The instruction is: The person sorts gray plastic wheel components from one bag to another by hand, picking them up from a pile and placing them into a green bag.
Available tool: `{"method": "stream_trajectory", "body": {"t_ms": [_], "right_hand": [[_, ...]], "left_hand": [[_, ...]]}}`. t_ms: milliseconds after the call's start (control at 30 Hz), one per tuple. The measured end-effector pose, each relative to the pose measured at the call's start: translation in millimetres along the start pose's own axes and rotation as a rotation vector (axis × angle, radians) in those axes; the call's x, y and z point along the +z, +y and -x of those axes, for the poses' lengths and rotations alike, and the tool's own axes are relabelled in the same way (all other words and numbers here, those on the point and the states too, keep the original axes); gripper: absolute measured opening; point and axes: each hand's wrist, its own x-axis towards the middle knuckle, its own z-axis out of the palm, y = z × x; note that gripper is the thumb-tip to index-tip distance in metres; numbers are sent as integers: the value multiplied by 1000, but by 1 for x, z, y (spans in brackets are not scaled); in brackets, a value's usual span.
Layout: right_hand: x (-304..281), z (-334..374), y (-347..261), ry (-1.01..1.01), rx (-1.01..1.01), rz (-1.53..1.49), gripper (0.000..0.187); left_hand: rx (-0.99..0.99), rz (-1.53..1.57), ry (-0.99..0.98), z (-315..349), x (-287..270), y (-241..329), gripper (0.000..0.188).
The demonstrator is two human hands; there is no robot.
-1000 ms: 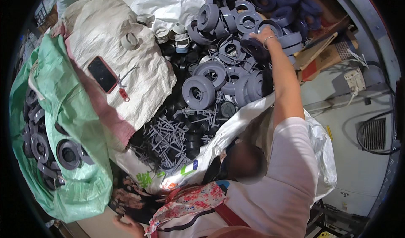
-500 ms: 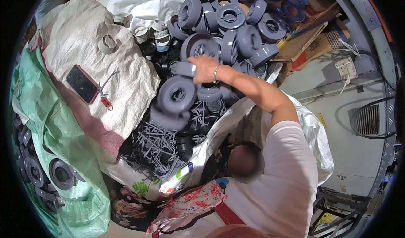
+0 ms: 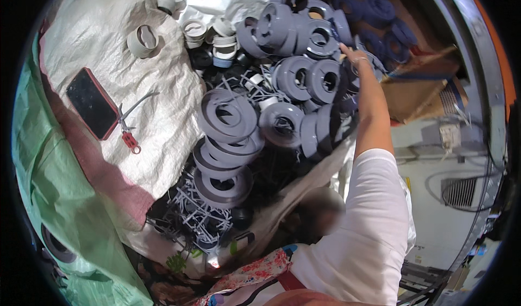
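Observation:
My right hand (image 3: 355, 57) reaches to the far right of a heap of grey plastic rings (image 3: 320, 38). Its fingers stretch out against the rings' edges, and I see nothing held between them; the palm side is hidden. Near the middle, several loose rings (image 3: 228, 116) lie overlapped in a leaning column. Under and before them spread thin grey plastic sticks (image 3: 203, 219), with black round parts among them. More rings (image 3: 283, 123) rest between the column and my right forearm. My left hand does not show.
A white woven sack (image 3: 168, 105) on the left bears a phone (image 3: 92, 104), red-handled cutters (image 3: 129, 135) and a pale ring (image 3: 143, 41). White threaded collars (image 3: 224, 42) stand behind. Cardboard (image 3: 418, 97) and a wall socket (image 3: 449, 137) are at right; green sacking (image 3: 59, 197) hangs at left.
My right hand has moved from mid-heap to the far right, away from the rings there. Blurred, moving rings now lie still in a column over the sticks. The view has shifted slightly.

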Motion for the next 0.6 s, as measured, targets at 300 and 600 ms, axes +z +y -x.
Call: {"method": "stream_trajectory", "body": {"t_ms": [300, 600], "right_hand": [[55, 27, -40, 150, 412, -134, 132], [85, 173, -75, -357, -451, -12, 83]], "left_hand": [[-73, -37, -11, 0, -10, 3, 21], [-73, 37, 49, 9, -24, -12, 22]]}}
